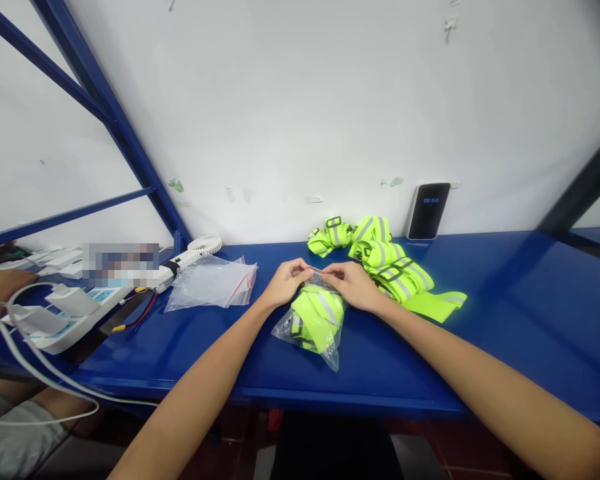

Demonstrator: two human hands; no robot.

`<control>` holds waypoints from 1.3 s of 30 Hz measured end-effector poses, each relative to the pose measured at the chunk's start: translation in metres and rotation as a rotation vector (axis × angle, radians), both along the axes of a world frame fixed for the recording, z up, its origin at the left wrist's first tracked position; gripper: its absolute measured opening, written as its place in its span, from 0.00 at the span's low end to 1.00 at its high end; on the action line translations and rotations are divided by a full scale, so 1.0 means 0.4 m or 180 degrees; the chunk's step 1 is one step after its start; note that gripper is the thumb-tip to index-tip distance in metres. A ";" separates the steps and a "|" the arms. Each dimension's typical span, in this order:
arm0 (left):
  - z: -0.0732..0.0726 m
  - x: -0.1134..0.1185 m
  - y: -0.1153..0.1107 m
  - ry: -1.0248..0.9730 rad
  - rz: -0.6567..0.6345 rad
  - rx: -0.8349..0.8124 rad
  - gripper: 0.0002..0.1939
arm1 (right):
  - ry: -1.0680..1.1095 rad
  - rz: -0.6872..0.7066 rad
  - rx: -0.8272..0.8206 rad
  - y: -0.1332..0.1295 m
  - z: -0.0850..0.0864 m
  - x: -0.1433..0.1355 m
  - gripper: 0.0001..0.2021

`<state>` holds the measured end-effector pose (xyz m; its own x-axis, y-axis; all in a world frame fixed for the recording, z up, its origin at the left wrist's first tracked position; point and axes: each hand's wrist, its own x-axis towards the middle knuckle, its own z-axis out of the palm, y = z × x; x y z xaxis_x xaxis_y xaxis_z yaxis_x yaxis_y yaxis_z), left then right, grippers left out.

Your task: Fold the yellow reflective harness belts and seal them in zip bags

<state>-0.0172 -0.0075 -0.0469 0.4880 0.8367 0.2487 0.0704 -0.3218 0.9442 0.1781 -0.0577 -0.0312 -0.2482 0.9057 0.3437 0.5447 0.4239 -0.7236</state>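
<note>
A clear plastic bag [333, 357] lies on the blue table with a folded neon-yellow reflective strap [319, 313] inside. My left hand [287, 282] pinches the bag's red-lined top edge between thumb and fingers. Close beside it, my right hand [351, 283] pinches the same edge. The bag's opening faces away from me, and its lower end points toward the table's front edge. Several more rolled neon-yellow straps [405, 277] sit behind and to the right of my right hand, with one smaller bundle [330, 237] beyond the hands.
Flat clear bags [215, 283] lie left on the blue table [505, 300]. Farther left are a white fan [205, 245], a power strip [60, 337] with plugs, and cables. A phone-like device [429, 211] leans on the wall. Another person's arm and legs show at the left edge.
</note>
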 end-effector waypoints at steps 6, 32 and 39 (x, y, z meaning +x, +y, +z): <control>0.003 0.003 0.000 -0.0001 0.0052 0.0020 0.17 | 0.0006 0.0030 0.0060 0.000 -0.001 -0.002 0.15; 0.021 0.013 -0.013 0.0131 0.0271 0.0089 0.10 | 0.0613 -0.0043 -0.0390 0.027 -0.028 0.001 0.16; 0.022 0.012 -0.006 -0.0005 0.0371 0.0037 0.09 | 0.0662 -0.0038 -0.0485 0.022 -0.022 -0.002 0.16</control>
